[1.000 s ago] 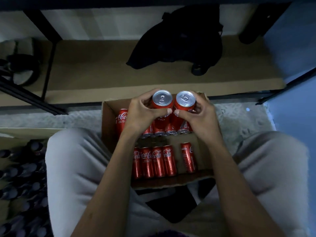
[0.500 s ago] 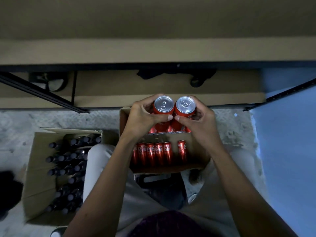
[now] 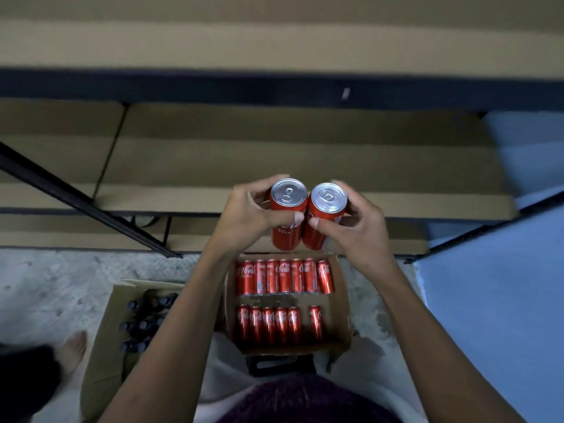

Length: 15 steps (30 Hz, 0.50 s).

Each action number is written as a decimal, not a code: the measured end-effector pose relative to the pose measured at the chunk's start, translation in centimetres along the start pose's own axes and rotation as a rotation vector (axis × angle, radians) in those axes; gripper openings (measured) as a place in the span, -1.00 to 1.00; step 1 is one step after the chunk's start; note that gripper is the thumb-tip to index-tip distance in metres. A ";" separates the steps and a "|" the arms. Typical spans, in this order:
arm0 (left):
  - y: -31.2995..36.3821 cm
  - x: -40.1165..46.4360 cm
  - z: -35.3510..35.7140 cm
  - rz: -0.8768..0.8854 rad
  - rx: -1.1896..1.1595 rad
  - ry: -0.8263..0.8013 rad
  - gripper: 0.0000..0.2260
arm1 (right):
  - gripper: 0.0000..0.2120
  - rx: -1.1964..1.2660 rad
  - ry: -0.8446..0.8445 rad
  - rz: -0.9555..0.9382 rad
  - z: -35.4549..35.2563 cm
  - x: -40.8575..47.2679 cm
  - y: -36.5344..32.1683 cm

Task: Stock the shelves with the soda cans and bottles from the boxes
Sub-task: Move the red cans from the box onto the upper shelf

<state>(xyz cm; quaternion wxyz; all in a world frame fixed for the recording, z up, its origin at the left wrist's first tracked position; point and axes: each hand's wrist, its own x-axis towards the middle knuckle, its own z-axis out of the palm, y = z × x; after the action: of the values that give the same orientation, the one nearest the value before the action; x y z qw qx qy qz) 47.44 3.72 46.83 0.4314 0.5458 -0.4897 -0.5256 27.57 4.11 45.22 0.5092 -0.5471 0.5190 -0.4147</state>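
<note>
Head view shows your left hand (image 3: pixel 248 216) with fingers and thumb curled round one red soda can (image 3: pixel 288 215), and your right hand (image 3: pixel 354 228) wrapped the same way round a second red can (image 3: pixel 323 218); the two cans stand upright, side by side and touching, lifted above the box. Below them, the open cardboard box (image 3: pixel 340 303) holds two rows of red cans lying flat (image 3: pixel 283 276), with a gap in the nearer row. Your left forearm crosses in front of a second cardboard box (image 3: pixel 103 340) of dark-capped bottles (image 3: pixel 139 326), hiding part of it. A bare foot (image 3: pixel 73 349) rests left of that box. Both boxes sit on a pale, mottled floor (image 3: pixel 45 288). Ahead, brown shelf boards (image 3: pixel 274 154) on a black metal frame (image 3: pixel 61 190) rise in tiers, and a blue wall (image 3: pixel 500 300) lies to your right.
</note>
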 end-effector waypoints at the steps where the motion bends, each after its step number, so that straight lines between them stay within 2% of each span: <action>1: 1.6 0.0 -0.3 0.021 0.008 -0.007 -0.50 | -0.41 -0.003 0.013 -0.014 -0.1 0.1 -1.5; 8: 11.3 -0.2 -2.2 0.199 0.090 -0.011 -0.62 | -0.45 0.047 0.044 -0.156 -0.5 1.4 -10.3; 15: 17.4 -0.1 -4.0 0.323 0.101 -0.018 -0.69 | -0.51 0.101 0.042 -0.301 -0.3 2.7 -17.7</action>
<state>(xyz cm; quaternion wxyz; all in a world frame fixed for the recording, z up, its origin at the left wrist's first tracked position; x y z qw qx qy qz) 50.06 1.04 64.29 0.4780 0.4762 -0.6005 -0.4291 30.17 0.43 62.56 0.4572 -0.5837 0.4203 -0.5231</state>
